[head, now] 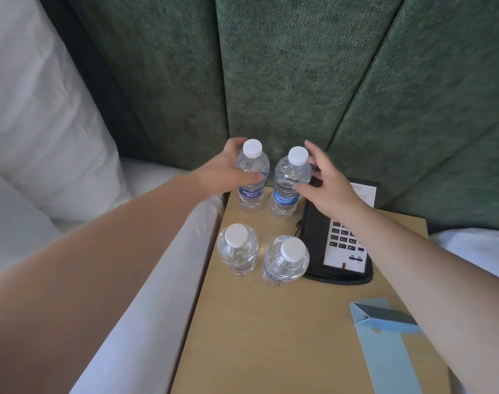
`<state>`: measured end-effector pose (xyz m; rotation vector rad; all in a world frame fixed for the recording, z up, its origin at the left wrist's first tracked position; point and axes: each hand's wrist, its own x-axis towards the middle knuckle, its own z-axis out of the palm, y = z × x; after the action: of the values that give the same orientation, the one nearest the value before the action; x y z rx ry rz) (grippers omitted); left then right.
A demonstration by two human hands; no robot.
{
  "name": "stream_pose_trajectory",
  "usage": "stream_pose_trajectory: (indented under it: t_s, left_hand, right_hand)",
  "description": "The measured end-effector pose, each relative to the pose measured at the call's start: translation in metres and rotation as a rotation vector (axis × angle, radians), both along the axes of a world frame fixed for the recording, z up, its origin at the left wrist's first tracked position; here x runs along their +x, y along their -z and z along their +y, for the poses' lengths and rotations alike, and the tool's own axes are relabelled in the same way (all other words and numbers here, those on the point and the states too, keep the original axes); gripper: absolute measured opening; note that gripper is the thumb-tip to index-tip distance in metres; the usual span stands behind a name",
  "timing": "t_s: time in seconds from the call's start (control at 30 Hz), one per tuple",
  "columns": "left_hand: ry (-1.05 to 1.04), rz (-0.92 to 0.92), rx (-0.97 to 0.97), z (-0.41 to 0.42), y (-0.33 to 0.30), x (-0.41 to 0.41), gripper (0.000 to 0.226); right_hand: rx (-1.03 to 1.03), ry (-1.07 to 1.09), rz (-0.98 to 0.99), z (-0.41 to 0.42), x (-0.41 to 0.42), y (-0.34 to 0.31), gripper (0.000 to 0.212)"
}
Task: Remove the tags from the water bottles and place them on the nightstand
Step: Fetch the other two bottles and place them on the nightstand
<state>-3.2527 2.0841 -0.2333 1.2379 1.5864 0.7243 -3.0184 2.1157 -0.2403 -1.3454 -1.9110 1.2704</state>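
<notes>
We judge the step in hand is setting the two far bottles down square on the desk (pixel 271 322), so we should ease our grip only once each base sits flat and keep our sleeves clear of the near pair. Our left hand (pixel 228 172) curls round the far left bottle (pixel 252 177), thumb across its front. Our right hand (pixel 325 180) is spread, fingers loosely around the far right bottle (pixel 291 183), thumb touching its side. Two more bottles (pixel 238 248) stand nearer, beside the phone (pixel 339 243). A blue tag (pixel 384 336) lies at the desk's near right.
</notes>
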Motion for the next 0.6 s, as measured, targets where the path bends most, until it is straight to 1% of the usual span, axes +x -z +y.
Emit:
stream_pose_trajectory:
  t_s: [0.07,0.1,0.17,0.23,0.3,0.37,0.5,0.53,0.6]
  left_hand:
    - [-0.092,0.114,0.052,0.0,0.001,0.011,0.094]
    - [-0.14,0.164,0.083,0.001,0.002,0.015,0.091]
    - [-0.181,0.26,0.12,0.004,0.005,0.02,0.079]
    - [-0.178,0.291,0.125,0.006,0.006,0.021,0.071]
    - [-0.168,0.297,0.128,0.007,0.006,0.02,0.068]
    - [-0.163,0.302,0.139,0.006,0.006,0.02,0.066]
    - [-0.161,0.261,0.148,0.004,0.005,0.021,0.062]
    - [-0.163,0.254,0.148,0.004,0.005,0.021,0.062]
    - [-0.164,0.253,0.153,0.004,0.004,0.021,0.061]
  right_hand:
    - [-0.052,-0.025,0.069,0.003,0.0,-0.004,0.073]
    - [-0.066,-0.037,0.085,0.004,0.0,-0.005,0.066]
    - [-0.05,-0.027,0.052,0.005,0.001,-0.008,0.052]
    - [0.018,0.03,-0.037,0.004,0.001,-0.012,0.045]
    - [0.108,0.102,-0.149,0.003,-0.002,-0.015,0.049]
    - [0.16,0.141,-0.211,0.003,-0.007,-0.017,0.054]
    - [0.079,0.026,-0.144,0.004,-0.009,-0.02,0.058]
    - [0.101,0.005,-0.171,0.004,-0.009,-0.02,0.057]
    - [0.189,0.049,-0.279,0.005,-0.009,-0.018,0.056]
